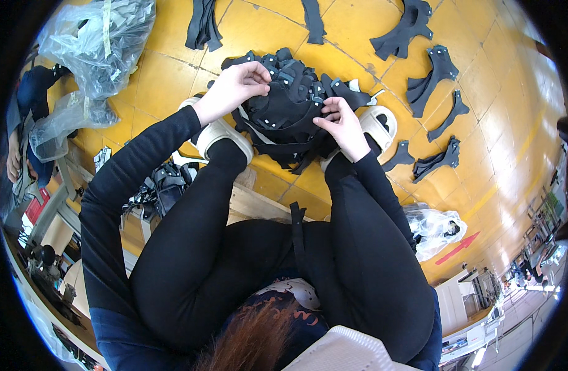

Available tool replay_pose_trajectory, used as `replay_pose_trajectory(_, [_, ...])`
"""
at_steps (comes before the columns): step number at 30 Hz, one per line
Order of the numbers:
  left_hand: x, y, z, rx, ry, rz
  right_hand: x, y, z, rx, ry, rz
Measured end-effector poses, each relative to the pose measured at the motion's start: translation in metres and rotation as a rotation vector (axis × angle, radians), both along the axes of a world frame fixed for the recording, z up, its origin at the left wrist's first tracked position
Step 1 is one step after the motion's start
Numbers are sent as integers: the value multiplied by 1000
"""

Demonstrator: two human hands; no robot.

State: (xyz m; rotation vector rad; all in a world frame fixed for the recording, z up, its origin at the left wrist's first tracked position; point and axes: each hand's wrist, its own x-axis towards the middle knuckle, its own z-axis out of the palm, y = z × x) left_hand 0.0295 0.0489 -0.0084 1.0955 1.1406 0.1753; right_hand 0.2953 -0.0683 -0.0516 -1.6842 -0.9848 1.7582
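A heap of black cut fabric pieces (291, 73) lies on the floor between my feet, many with small pale tags. My left hand (237, 89) is over its left side, with thumb and fingers pinched at the edge of a curved black fabric piece (283, 111). On the right side of the heap, my right hand (343, 127) pinches the other end of what looks like the same piece. The piece spans the space between my hands. Exactly where it ends among the other black pieces is hard to make out.
Several stacks of black strips (429, 77) lie on the yellow tiled floor (346, 37), ahead and right. Clear plastic bags (101, 46) stand at far left, beside another person's arm (13, 154). A white bag (435, 232) sits by my right leg. Beige sandals (225, 137) flank the heap.
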Motion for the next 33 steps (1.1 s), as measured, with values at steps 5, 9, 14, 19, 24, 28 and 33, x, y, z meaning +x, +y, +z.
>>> replay_pose_trajectory(5, [0,0,1,6,5,-5,2,-2,-3,-46,21,42])
replay_pose_trajectory(9, [-3,-1,2,-2,31,-20,3,1,-2,4,28,169])
replay_pose_trajectory(14, [-3,-3,1,10,32,-40,0,5,7,42,27,245])
replay_pose_trajectory(19, [-1,1,7,-15,47,-100,2,10,21,-15,79,409])
replay_pose_trajectory(24, [2,1,13,-13,89,-166,-5,6,22,176,-47,212])
replay_pose_trajectory(28, [10,0,27,128,-26,-254,-6,25,42,431,-110,121])
replay_pose_trajectory(33, [33,12,44,195,-152,-311,-12,37,38,622,-208,303])
